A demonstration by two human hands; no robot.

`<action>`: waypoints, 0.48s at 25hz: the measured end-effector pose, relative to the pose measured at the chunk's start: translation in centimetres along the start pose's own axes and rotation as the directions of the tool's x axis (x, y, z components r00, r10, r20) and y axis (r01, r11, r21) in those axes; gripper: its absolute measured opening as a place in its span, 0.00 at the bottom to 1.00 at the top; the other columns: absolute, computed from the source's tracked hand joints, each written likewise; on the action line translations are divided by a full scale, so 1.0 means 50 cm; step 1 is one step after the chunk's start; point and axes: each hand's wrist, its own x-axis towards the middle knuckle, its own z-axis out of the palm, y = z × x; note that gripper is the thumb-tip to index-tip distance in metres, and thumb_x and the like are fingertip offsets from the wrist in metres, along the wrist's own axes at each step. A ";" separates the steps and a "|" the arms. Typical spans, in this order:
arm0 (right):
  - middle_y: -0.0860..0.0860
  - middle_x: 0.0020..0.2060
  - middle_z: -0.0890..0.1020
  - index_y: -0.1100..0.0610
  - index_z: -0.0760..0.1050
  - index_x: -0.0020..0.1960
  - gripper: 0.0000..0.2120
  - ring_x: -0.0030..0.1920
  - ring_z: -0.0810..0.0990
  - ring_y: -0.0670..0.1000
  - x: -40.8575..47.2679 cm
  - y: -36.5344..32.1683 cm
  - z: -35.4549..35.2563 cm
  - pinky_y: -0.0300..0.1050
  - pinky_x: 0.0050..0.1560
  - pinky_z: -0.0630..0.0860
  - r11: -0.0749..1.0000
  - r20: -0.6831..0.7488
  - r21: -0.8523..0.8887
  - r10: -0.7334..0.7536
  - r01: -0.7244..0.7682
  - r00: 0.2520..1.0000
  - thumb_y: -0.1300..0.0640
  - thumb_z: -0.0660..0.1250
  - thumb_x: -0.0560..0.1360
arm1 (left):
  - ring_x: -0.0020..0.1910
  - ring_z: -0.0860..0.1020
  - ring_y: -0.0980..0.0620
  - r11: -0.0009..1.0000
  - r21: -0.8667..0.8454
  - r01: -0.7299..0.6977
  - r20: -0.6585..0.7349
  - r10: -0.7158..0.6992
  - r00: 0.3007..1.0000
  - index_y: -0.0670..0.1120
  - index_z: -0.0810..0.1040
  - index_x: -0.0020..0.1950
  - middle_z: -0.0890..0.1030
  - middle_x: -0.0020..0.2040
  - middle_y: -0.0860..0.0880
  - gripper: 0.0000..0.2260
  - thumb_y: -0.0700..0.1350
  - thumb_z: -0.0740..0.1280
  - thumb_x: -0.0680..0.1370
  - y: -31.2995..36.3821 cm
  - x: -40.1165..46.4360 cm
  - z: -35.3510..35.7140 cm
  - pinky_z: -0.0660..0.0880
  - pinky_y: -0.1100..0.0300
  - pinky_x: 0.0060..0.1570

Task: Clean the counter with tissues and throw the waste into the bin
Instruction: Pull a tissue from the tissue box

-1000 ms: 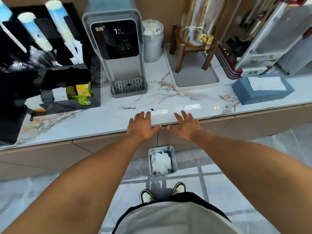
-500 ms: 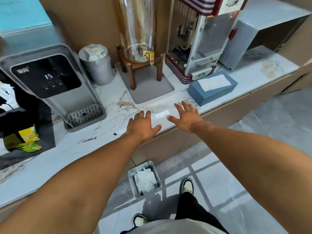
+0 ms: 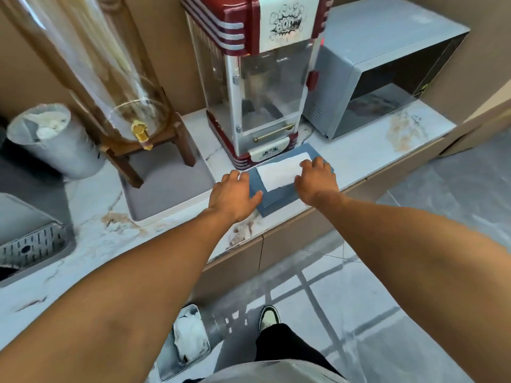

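Hands both over the blue tissue box at the surface front edge. Left hand sits on the box's left end, fingers spread and flat, thumb lying across the box top, gripping nothing. Right hand rests on the box's right side, fingers loosely curled with tips on the white tissue sticking out of the slot; can't tell if it has pinched the sheet. Popcorn machine stands just beyond both hands, touching the box's far side. Microwave is past the right hand, further right. Drink dispenser on its tray is left of the left hand. Brownish stains mark the surface below-left of the left hand. Bin with crumpled tissue sits on the floor under the left forearm.
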 end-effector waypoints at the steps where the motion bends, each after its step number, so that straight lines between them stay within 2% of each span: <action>1: 0.59 0.67 0.68 0.57 0.67 0.70 0.19 0.66 0.67 0.62 0.024 0.025 -0.001 0.59 0.66 0.68 1.000 0.009 -0.007 0.019 -0.019 1.000 0.53 0.59 0.81 | 0.66 0.72 0.40 1.000 0.006 -0.012 0.009 0.012 1.000 0.43 0.70 0.71 0.73 0.67 0.41 0.25 0.58 0.61 0.80 0.022 0.027 0.007 0.72 0.45 0.64; 7: 0.58 0.68 0.67 0.52 0.65 0.74 0.28 0.67 0.67 0.60 0.122 0.096 0.005 0.56 0.69 0.70 0.999 0.095 0.007 -0.037 0.036 0.995 0.62 0.69 0.77 | 0.62 0.74 0.40 0.996 0.065 -0.068 0.050 0.065 0.997 0.42 0.77 0.65 0.77 0.62 0.41 0.15 0.43 0.62 0.79 0.085 0.136 0.054 0.72 0.47 0.62; 9: 0.56 0.68 0.67 0.50 0.65 0.74 0.27 0.67 0.68 0.60 0.142 0.107 0.017 0.55 0.69 0.71 0.998 0.110 0.042 -0.050 0.046 0.993 0.60 0.68 0.77 | 0.62 0.73 0.40 0.994 0.087 -0.061 0.060 0.056 0.997 0.42 0.78 0.65 0.77 0.62 0.41 0.15 0.40 0.62 0.79 0.091 0.156 0.064 0.73 0.47 0.61; 12: 0.55 0.69 0.67 0.51 0.66 0.74 0.21 0.67 0.68 0.59 0.163 0.114 0.028 0.54 0.69 0.70 0.994 0.131 0.108 -0.039 0.025 0.991 0.54 0.63 0.81 | 0.62 0.72 0.40 0.996 0.087 -0.012 0.067 0.006 0.998 0.41 0.78 0.65 0.75 0.62 0.41 0.15 0.41 0.63 0.79 0.092 0.177 0.076 0.73 0.47 0.61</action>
